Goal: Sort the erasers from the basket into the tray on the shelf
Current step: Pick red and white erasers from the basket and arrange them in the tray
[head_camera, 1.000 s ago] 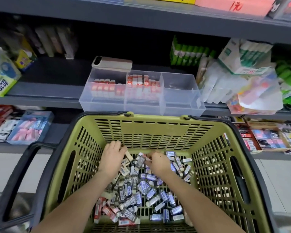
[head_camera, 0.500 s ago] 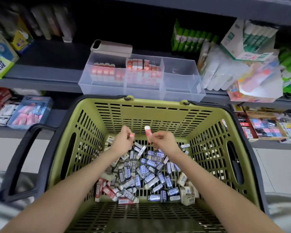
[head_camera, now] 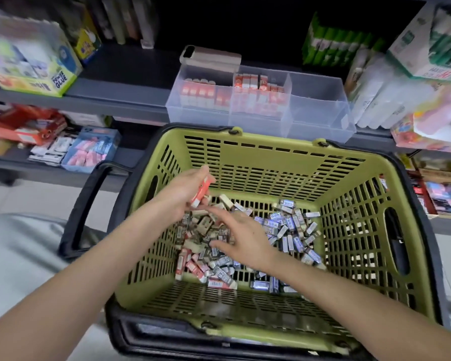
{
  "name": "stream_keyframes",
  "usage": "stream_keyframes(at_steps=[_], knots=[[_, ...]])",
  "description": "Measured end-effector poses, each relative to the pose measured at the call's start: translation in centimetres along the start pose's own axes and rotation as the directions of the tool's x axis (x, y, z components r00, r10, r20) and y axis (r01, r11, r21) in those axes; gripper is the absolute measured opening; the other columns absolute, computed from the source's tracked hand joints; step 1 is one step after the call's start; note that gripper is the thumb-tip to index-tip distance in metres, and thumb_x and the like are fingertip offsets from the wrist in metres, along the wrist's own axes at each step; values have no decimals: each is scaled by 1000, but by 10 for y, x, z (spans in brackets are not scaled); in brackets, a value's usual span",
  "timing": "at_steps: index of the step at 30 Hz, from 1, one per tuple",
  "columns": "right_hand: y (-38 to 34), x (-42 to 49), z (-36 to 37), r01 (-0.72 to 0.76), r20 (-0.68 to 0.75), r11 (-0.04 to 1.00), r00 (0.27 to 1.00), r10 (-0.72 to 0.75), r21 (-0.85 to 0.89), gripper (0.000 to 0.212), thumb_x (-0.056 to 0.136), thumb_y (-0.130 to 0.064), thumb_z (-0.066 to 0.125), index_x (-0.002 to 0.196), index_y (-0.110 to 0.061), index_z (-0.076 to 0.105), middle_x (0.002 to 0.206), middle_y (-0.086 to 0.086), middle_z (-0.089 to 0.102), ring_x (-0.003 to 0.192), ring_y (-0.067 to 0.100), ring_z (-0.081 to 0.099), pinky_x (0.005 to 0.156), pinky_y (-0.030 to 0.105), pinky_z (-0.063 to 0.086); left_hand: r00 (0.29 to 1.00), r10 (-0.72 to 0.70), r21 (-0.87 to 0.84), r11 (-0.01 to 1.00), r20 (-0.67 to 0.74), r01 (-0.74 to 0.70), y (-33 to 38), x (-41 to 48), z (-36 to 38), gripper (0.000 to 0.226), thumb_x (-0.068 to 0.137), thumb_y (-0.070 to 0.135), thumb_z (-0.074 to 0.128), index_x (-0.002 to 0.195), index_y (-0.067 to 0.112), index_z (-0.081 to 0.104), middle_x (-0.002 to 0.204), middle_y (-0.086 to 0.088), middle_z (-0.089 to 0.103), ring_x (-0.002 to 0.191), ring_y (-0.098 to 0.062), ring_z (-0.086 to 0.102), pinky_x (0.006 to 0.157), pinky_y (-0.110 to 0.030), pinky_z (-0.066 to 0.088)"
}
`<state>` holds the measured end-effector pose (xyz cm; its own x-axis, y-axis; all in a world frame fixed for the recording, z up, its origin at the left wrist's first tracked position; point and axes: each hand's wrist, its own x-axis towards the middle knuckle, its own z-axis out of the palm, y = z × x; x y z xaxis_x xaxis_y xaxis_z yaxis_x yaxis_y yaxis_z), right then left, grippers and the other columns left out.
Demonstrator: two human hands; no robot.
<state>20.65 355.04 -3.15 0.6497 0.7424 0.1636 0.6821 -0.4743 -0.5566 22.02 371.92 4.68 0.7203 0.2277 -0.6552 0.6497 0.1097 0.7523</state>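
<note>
Left grip point(head_camera: 185, 190): fingers curled round a red eraser point(head_camera: 203, 188), possibly more than one. It is raised above the pile near the basket's far-left corner. Probably the collecting hand, held high so picks gather there before one trip to the tray.

Right grip point(head_camera: 245, 235): fingers apart and straight, holding nothing. It is low over the pile point(head_camera: 289, 227), with the fingertips pointing toward the left grip. Whether they touch an eraser cannot be told. Likely the picking hand.

Pile: loose erasers on the basket floor, heaped toward the far half. Blue-silver sleeves lie mostly right, red and brown-grey ones mostly left and under the hands. The colours are mixed, so each pick needs a look.

Basket point(head_camera: 271, 162): green, with slotted walls, a black rim and a black handle point(head_camera: 86, 204). The walls are tall and slope outward, so a loaded hand must rise over the far rim to leave. Slotted floor shows along the near side.

Tray point(head_camera: 320, 121): clear, three compartments, on the shelf point(head_camera: 120, 100) just beyond the basket's far rim. The left and middle compartments hold red erasers standing in rows; the right one shows none. A flat case point(head_camera: 211, 57) lies on the back left corner and crowds that compartment from behind. Approach from the front and above looks open. White packs point(head_camera: 375, 87) stand close on the right.
</note>
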Motion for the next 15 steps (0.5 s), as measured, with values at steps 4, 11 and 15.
stream_keyframes(at_steps=[4, 11, 15], knots=[[8, -1, 33, 257, 21, 940, 966, -259, -223, 58, 73, -40, 74, 120, -17, 47, 113, 5, 62, 106, 21, 57, 91, 40, 46, 1000, 27, -240, 970, -8, -28, 8, -8, -31, 39, 99, 41, 42, 90, 11, 64, 61, 0, 56, 45, -8, 48, 44, -21, 44], [22, 3, 65, 672, 564, 637, 713, -417, -379, 45, 90, -52, 45, 135, -43, 44, 145, -3, 44, 135, 26, 38, 110, 60, 22, 980, 155, -486, 871, 127, -75, 15, -9, -47, 41, 100, 41, 38, 85, 13, 63, 59, -1, 54, 46, -9, 47, 37, -17, 34], [35, -1, 52, 615, 611, 670, 734, -295, -415, 38, 82, -46, 52, 119, -37, 58, 138, -5, 50, 118, 28, 51, 103, 54, 36, 981, 153, -455, 887, 119, -83, 14, -8, -49, 38, 100, 39, 41, 85, 13, 65, 60, -1, 55, 47, -9, 49, 37, -18, 35]])
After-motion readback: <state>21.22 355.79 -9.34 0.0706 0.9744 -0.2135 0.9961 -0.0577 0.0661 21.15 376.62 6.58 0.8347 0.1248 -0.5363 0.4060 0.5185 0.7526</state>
